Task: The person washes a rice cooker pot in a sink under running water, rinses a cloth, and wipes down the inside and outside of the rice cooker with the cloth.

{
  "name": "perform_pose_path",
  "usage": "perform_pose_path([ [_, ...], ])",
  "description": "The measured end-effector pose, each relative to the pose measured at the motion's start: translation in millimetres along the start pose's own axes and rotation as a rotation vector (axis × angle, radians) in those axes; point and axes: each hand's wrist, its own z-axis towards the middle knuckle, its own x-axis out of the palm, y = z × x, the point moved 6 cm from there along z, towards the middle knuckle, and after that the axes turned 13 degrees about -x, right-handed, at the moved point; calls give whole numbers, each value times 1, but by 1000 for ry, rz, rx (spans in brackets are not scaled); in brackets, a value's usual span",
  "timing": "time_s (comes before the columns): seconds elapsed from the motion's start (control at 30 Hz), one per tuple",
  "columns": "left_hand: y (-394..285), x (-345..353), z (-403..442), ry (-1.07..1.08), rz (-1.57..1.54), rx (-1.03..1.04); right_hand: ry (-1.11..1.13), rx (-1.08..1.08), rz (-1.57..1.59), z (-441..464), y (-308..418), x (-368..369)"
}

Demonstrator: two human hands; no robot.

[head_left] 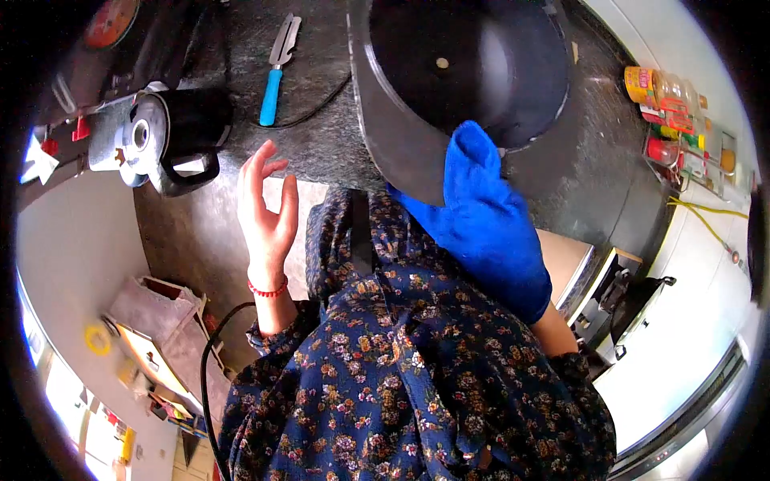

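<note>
My left hand (269, 212) is bare, with a red bead bracelet at the wrist. It is raised in front of the counter's edge, fingers apart and holding nothing. A blue glove or cloth mitt (489, 224) covers my right hand (501, 240), which is at the near rim of a round dark pan or plate (513, 72). The mitt hides the fingers, so their grip cannot be made out. Under the round piece lies a dark flat board or surround (401, 148). Beyond my left hand, a peeler-like knife with a blue handle (271, 96) lies on the dark counter.
A black kettle (188, 132) stands at the left of the counter (317, 148), with a black cable near the knife. Bottles and jars (678, 104) are at the far right. A dark pan (638, 305) is at the lower right. A sofa-like seat (152, 313) is at lower left.
</note>
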Motion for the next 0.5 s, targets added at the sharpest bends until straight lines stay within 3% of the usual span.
perform_pose_path([
  [0.2,-28,5,11,29,26,129,28,-110,-115,8,26,25],
  [0.37,-94,15,19,-20,81,406,71,-218,-115,15,24,19],
  [0.5,-115,41,20,62,52,547,128,-300,-112,16,13,8],
])
